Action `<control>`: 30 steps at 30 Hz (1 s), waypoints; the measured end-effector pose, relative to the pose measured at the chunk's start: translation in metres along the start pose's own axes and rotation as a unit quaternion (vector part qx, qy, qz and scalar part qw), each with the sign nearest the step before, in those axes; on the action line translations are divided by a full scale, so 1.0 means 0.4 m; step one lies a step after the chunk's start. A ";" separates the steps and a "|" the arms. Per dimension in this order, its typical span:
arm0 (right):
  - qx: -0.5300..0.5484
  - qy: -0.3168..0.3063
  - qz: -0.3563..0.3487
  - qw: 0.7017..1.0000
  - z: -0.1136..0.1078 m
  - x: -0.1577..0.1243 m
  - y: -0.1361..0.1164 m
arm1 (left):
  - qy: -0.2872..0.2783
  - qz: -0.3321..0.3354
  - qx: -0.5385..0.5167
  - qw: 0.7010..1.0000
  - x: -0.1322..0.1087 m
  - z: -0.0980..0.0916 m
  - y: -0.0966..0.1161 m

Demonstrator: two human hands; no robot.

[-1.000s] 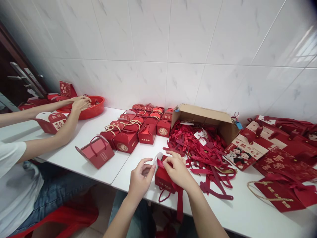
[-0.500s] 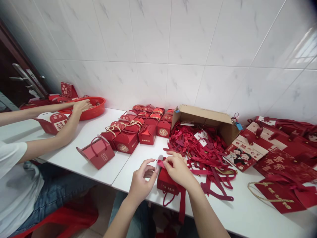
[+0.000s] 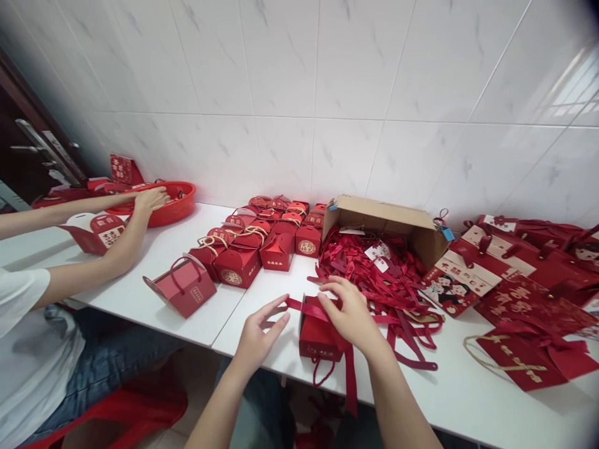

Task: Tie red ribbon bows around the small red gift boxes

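Clock centred on the red box (image 3: 321, 340), 12 = wall (image 3: 281, 75). Box is sitting near the front edge of the white table (image 3: 449, 399), between both hands, cord handle (image 3: 322, 383) hanging at 6. Red ribbon (image 3: 309, 308) is running across its top, 9 to 3 — a long tail is dropping over the table edge at 5.

Left hand (image 3: 255, 333) is staying clear of the box at 9: thumb and index are standing apart, index tip touching the ribbon end. Can't tell if another finger is pinching it from behind. Right hand (image 3: 353, 315) is resting over box and ribbon at 2, thumb and index apart; other fingertips are hiding — can't tell if they're clamping anything.

Strap pile (image 3: 369, 268) is spilling from a cardboard carton (image 3: 384, 209) at 1. Tied red boxes (image 3: 238, 268) are standing in rows at 11. Handled box (image 3: 185, 288) is sitting between 9 and 10. Rope-handled bag (image 3: 519, 368) is lying at 3. A co-worker's hand (image 3: 152, 199) is reaching into a red basin (image 3: 187, 209) at 10.
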State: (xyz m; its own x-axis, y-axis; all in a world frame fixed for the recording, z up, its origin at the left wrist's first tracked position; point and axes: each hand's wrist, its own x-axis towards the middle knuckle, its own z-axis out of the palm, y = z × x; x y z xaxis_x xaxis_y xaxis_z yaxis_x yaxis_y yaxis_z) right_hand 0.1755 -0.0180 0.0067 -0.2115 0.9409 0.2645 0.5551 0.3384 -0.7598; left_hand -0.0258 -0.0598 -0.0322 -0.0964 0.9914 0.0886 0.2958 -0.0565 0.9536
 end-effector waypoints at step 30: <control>0.448 -0.004 0.167 0.878 0.020 -0.155 0.135 | -0.056 0.019 -0.023 0.998 0.010 0.024 0.029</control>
State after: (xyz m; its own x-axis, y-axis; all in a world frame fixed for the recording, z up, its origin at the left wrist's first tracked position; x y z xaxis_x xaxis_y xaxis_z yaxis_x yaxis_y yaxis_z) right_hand 0.2123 -0.0583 -0.0555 -0.1650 0.9843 -0.0634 -0.2687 -0.1067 -0.9573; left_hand -0.0135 -0.0554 -0.0237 0.0210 0.9952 0.0951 0.2526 -0.0973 0.9627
